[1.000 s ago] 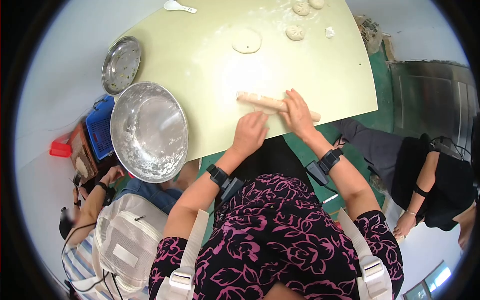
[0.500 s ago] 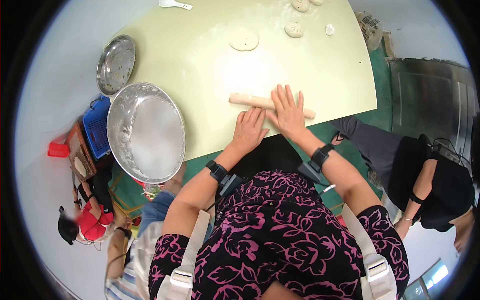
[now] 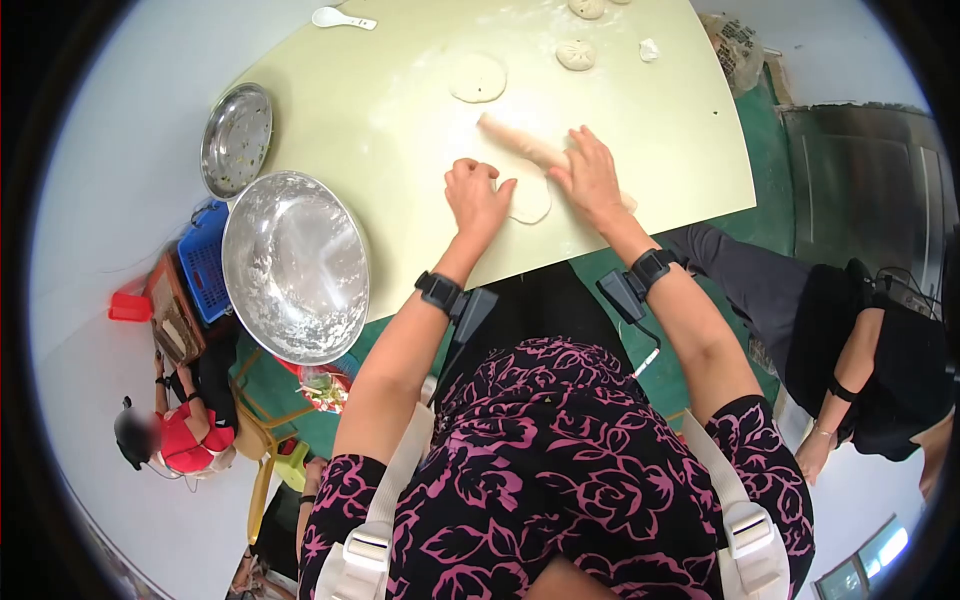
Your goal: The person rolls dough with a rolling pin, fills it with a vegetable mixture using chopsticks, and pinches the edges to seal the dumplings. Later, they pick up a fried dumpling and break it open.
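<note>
A pale wooden rolling pin (image 3: 520, 142) lies slantwise on the table, slightly blurred by motion. My right hand (image 3: 592, 178) is closed around it toward its near end, the fingers covering part of the wood. Just left of it, my left hand (image 3: 476, 200) pinches the left edge of a flat round of dough (image 3: 531, 206). The round lies on the table in front of the pin. Beyond the pin rests another flattened dough disc (image 3: 478, 78) with a small dark spot. A pleated bun (image 3: 575, 55) sits farther back to the right.
The pale table (image 3: 400, 215) holds a large floury metal basin (image 3: 296, 267) at left, a metal plate (image 3: 237, 140) with green bits, a white spoon (image 3: 343, 18) and a small white lump (image 3: 649, 49). A person in black (image 3: 860, 350) stands right; one in red (image 3: 190, 440) is left.
My left hand has left the rolling pin and now grips the dough round, which has come into view. The pin has turned to a steeper slant. A person at lower left has mostly moved out of view.
</note>
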{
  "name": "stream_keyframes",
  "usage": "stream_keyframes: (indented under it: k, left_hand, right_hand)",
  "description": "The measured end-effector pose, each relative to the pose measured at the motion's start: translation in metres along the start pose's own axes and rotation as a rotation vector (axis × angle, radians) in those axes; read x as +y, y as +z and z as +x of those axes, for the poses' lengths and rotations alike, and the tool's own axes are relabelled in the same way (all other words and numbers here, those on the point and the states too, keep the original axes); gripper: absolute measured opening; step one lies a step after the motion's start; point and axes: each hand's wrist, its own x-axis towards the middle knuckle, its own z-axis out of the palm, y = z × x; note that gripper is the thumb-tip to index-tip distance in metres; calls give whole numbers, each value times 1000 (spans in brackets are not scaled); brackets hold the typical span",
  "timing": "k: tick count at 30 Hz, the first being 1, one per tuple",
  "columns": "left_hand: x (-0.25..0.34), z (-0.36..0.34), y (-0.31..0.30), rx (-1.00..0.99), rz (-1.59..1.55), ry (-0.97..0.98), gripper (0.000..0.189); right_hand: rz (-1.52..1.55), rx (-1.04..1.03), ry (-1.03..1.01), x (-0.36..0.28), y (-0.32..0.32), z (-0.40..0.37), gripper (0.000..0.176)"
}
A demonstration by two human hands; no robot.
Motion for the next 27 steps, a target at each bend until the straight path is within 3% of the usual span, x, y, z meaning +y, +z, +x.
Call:
stream_keyframes:
  k: [5,7,10,13,17,20,21,24,25,27]
  left_hand:
    - [8,11,12,-205,-184,-143,22]
    - [17,6,-1,-223,-239,-208,22]
    - [26,3,-18,-290,-843,-473,27]
    - [33,-8,-38,-208,-1262,-707,31]
    - [-22,-44,-6,-135,-662,-491,37]
    - [-12,-58,-25,190,-160,37,42]
    - [-9,-63,-30,162,-127,91,44]
    - [-10,-75,-34,-189,-49,446,48]
    - [-10,-79,-32,-211,9,458,50]
    - [-12,-82,-25,-256,117,483,54]
  right_hand:
    - [163,64,427,10,-29,-22,37]
    - [202,61,403,18,-26,-41,37]
    - [234,61,373,18,-26,-52,36]
    - [266,79,358,10,-29,-53,35]
    - [265,59,245,-7,-26,-41,34]
    - [290,22,90,-24,-21,-29,33]
    - [247,-10,42,-29,-20,-25,33]
    - [198,-52,-53,-45,-6,-28,32]
    - [143,-136,-58,-49,-3,-32,41]
    - [-43,-111,-132,-52,3,-30,49]
